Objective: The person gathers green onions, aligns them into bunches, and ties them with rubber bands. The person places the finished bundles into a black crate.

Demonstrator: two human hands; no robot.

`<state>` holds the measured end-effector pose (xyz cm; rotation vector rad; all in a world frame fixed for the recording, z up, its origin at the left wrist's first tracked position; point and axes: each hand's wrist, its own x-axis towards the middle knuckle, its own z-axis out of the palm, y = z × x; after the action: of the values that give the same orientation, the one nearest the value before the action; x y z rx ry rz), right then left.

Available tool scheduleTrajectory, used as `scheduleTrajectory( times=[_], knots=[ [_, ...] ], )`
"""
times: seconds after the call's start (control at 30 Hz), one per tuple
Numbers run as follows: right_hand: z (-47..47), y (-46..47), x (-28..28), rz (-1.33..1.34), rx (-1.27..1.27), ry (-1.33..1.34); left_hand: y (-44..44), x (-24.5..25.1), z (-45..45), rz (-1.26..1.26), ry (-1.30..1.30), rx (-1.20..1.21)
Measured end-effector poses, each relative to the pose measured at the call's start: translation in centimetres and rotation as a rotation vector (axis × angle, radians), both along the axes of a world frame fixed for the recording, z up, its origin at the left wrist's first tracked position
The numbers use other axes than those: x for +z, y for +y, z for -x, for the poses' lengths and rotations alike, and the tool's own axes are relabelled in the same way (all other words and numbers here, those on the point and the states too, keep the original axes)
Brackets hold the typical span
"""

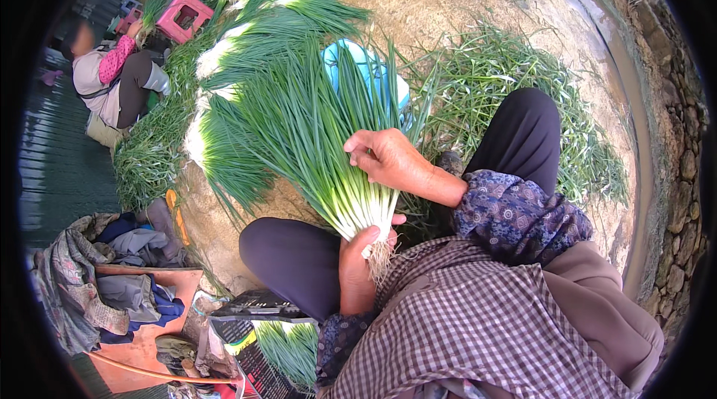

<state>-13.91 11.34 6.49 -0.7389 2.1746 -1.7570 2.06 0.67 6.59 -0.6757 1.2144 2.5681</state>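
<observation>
My left hand [359, 264] grips a bunch of green onions [313, 135] by the white stems just above the roots, over my lap. The long green leaves fan out away from me. My right hand [386, 158] is over the right side of the bunch, its thumb and forefinger bent near one another; whether it pinches a leaf cannot be made out. Behind the leaves shows a blue and white object [358, 63], partly hidden. Bundled green onions [210, 130] lie in a row on the ground at the left, white ends outward.
Loose green trimmings [504, 79] are heaped at the right, more [148, 152] at the left. A person [101, 74] sits at upper left beside a pink plastic stool [185, 17]. Lower left are clothes [84, 287] and a black crate [252, 362] holding green onions. A stone wall [680, 208] edges the right.
</observation>
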Motion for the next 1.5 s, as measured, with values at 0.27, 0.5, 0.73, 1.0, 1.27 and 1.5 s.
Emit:
scheduleTrajectory(
  times=[0.27, 0.5, 0.73, 1.0, 1.27, 1.5],
  knots=[
    [2.3, -2.5, -1.7, -0.254, -0.069, -0.034, 0.1, -0.5, -0.5, 0.032, -0.016, 0.034],
    [2.5, -1.9, -3.5, 0.171, -0.091, -0.305, 0.2, -0.7, -0.2, 0.001, -0.034, 0.033],
    [-1.0, 2.6, -0.7, 0.544, -0.225, -0.469, 1.2, 2.3, 0.0, 0.079, -0.129, 0.088],
    [2.2, 6.5, -1.8, 0.888, -0.620, -0.482, 2.9, 2.9, 1.5, -0.019, -0.013, 0.042],
    [3.9, 6.7, 1.5, 0.080, -0.677, -0.106, 1.8, -0.7, 0.7, -0.008, -0.061, 0.025],
    [-0.4, -3.5, 2.2, -0.125, 0.128, 0.577, 2.1, -2.2, 0.9, 0.170, 0.049, 0.054]
  ],
)
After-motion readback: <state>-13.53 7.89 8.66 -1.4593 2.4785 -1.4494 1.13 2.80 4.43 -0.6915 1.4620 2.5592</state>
